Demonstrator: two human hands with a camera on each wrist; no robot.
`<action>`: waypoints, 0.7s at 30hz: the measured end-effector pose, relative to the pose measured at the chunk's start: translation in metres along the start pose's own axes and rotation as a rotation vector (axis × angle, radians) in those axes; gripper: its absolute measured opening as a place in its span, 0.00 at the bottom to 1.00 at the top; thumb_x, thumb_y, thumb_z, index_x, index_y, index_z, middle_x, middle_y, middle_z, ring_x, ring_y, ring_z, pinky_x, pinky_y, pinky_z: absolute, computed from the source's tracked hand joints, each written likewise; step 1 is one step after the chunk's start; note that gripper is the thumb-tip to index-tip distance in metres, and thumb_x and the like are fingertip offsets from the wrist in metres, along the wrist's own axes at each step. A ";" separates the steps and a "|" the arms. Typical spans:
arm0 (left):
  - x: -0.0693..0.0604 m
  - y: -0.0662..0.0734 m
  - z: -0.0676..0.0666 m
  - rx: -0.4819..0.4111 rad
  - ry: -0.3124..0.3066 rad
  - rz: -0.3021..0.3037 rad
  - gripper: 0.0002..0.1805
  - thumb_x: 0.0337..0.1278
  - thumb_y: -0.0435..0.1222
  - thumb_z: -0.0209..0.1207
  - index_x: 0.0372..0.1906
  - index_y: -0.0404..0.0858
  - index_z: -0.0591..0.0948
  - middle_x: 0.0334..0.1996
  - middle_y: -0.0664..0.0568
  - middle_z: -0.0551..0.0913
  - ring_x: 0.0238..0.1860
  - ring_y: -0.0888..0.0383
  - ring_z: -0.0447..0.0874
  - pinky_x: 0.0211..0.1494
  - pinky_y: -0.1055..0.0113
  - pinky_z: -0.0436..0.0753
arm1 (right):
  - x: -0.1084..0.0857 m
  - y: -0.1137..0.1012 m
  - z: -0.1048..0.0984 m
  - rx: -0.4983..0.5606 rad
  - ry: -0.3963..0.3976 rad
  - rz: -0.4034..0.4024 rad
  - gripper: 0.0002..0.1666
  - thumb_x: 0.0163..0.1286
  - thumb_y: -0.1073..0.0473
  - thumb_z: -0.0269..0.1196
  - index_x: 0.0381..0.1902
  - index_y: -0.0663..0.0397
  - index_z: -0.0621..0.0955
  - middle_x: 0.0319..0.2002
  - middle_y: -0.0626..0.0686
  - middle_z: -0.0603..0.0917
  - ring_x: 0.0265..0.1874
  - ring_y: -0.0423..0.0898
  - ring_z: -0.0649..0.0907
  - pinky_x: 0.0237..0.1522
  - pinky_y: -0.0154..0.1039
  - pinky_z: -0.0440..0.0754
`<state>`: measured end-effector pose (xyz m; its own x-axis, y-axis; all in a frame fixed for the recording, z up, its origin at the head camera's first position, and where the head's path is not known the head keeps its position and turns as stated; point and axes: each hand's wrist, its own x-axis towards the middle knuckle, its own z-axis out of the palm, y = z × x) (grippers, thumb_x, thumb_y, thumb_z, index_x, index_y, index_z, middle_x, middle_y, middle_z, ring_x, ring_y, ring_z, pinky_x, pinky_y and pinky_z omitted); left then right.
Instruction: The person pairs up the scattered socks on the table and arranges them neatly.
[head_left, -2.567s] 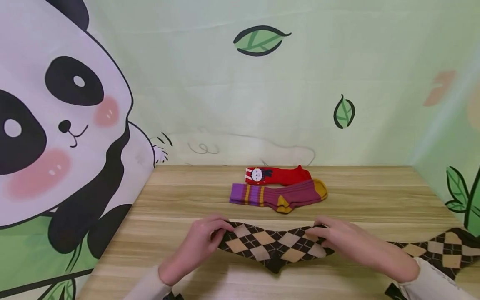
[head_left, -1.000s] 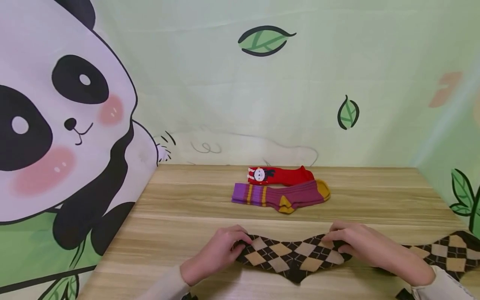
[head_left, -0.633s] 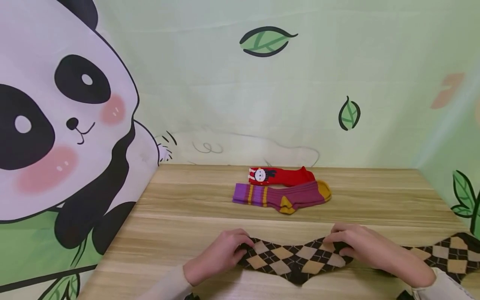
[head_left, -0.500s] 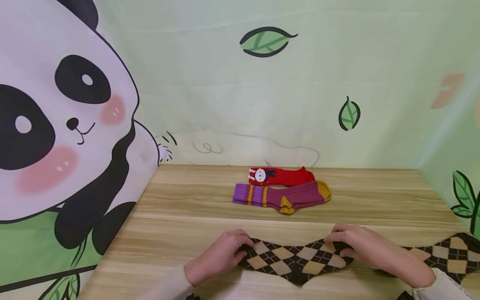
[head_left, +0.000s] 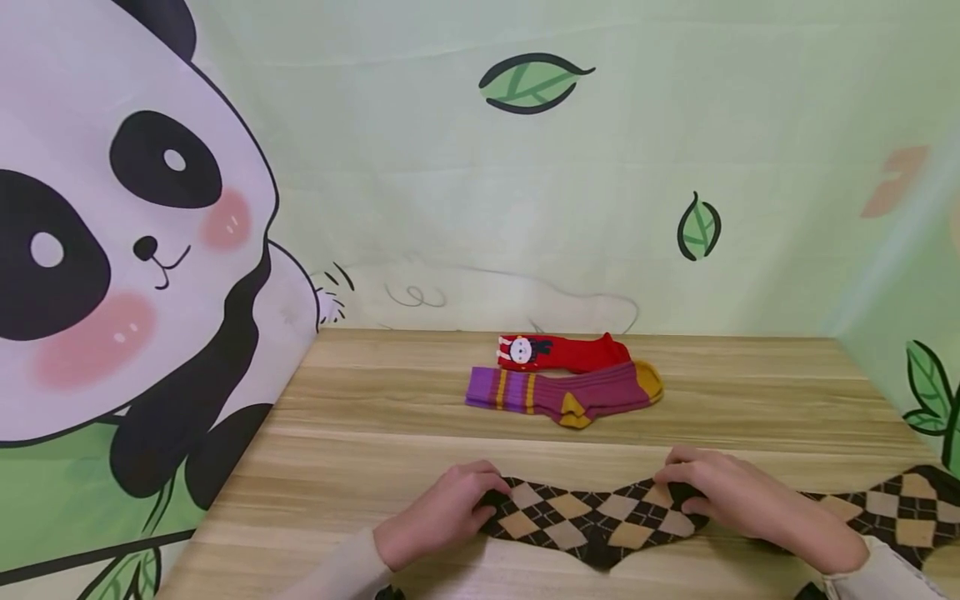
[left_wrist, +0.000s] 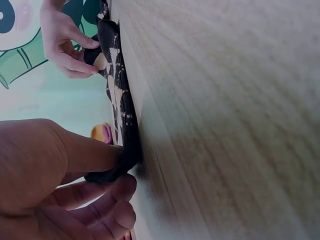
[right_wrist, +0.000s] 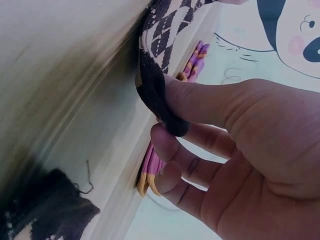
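Observation:
A black, tan and grey argyle sock stretches between my two hands just above the tabletop, its dark heel pointing toward me. My left hand pinches the sock's left end between thumb and fingers; the left wrist view shows the black band in that grip. At the other end, my right hand pinches the black tip between thumb and fingertips. A second argyle sock lies to the right, partly hidden behind my right forearm.
Farther back on the wooden table lie a purple sock pair with mustard heels and toes, and behind it a red sock with a white animal face. A panda-printed cloth hangs at the back and sides.
Between the oldest frame and now, both hands have shifted right in view and nearer to me with the argyle sock, though the view itself shifts slightly. During the last half second little differs.

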<state>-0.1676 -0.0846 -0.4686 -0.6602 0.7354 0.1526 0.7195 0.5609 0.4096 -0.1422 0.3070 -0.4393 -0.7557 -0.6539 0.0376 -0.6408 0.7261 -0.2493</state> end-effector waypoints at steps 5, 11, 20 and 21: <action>0.001 -0.002 0.002 0.016 -0.021 -0.034 0.14 0.57 0.26 0.69 0.50 0.36 0.87 0.46 0.51 0.86 0.49 0.58 0.85 0.56 0.70 0.83 | 0.000 0.002 0.002 -0.006 -0.005 0.011 0.23 0.57 0.67 0.77 0.51 0.51 0.88 0.46 0.45 0.82 0.42 0.44 0.85 0.38 0.41 0.86; 0.002 -0.003 0.000 0.030 -0.049 -0.064 0.14 0.59 0.29 0.69 0.50 0.38 0.87 0.46 0.53 0.85 0.48 0.60 0.84 0.55 0.69 0.83 | 0.000 0.004 0.004 -0.008 0.003 0.007 0.22 0.57 0.68 0.76 0.51 0.51 0.88 0.46 0.46 0.82 0.43 0.44 0.84 0.40 0.42 0.86; 0.003 -0.003 -0.001 0.071 -0.039 -0.060 0.14 0.58 0.31 0.71 0.50 0.38 0.88 0.48 0.55 0.76 0.45 0.63 0.80 0.52 0.71 0.82 | 0.001 0.005 0.007 -0.025 0.022 0.023 0.22 0.56 0.68 0.77 0.49 0.50 0.88 0.46 0.46 0.80 0.42 0.44 0.82 0.38 0.42 0.85; 0.003 -0.003 0.000 0.081 -0.033 -0.055 0.14 0.58 0.31 0.71 0.50 0.38 0.89 0.48 0.55 0.75 0.45 0.63 0.80 0.53 0.71 0.82 | 0.001 0.005 0.007 -0.030 0.025 0.024 0.21 0.56 0.67 0.77 0.49 0.50 0.88 0.46 0.46 0.80 0.42 0.44 0.82 0.38 0.42 0.85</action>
<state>-0.1719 -0.0844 -0.4692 -0.6927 0.7140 0.1021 0.6983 0.6285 0.3427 -0.1449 0.3083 -0.4472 -0.7738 -0.6309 0.0560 -0.6258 0.7480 -0.2212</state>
